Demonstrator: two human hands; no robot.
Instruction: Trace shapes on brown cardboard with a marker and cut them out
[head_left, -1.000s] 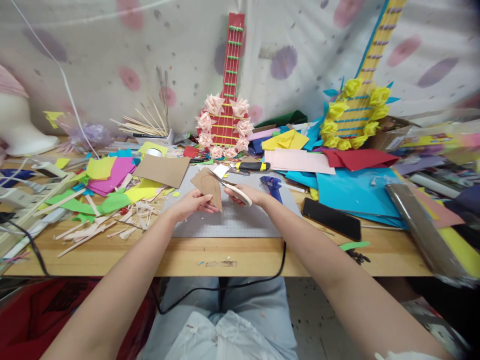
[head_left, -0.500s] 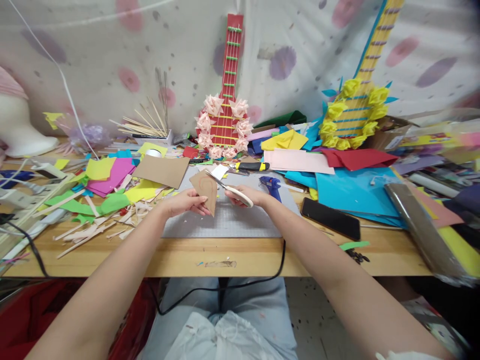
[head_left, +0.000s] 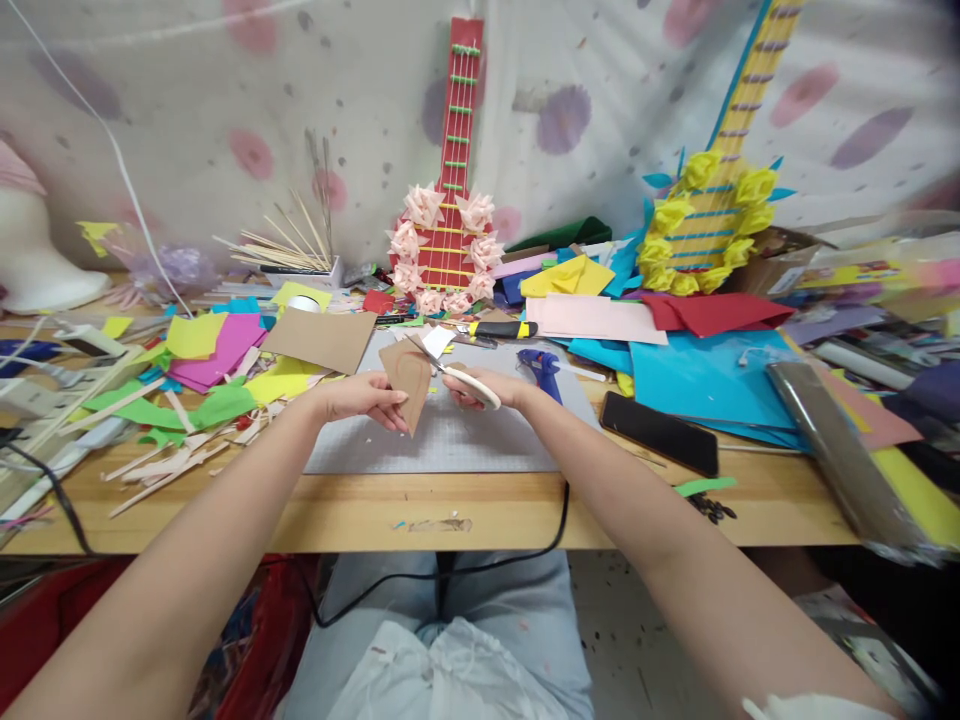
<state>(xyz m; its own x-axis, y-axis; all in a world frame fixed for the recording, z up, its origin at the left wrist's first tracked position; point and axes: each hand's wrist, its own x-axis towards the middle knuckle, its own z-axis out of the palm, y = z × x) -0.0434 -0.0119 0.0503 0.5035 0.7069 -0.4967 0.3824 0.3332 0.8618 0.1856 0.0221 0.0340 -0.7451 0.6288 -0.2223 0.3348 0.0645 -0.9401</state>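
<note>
looks like a home craft workshop tbh, wooden table (head_left: 225, 500) buried in colored paper sheets (head_left: 697, 375) and scraps, a grey cutting mat (head_left: 465, 440), blue glue gun (head_left: 541, 366), bundle of skewers (head_left: 281, 250), plus two paper guitars (head_left: 446, 200) leaning on a sheet-covered wall

Ahead of you leans a red paper guitar (head_left: 454, 200) ringed with pink flowers (head_left: 405, 242); right of your grey cutting mat (head_left: 480, 445) lies a black phone (head_left: 660, 433).

left hand (head_left: 358, 396): pinches cardboard piece (head_left: 407, 372) | right hand (head_left: 491, 386): grips scissors (head_left: 461, 375) cutting it | grey cutting mat (head_left: 465, 440) beneath
</note>
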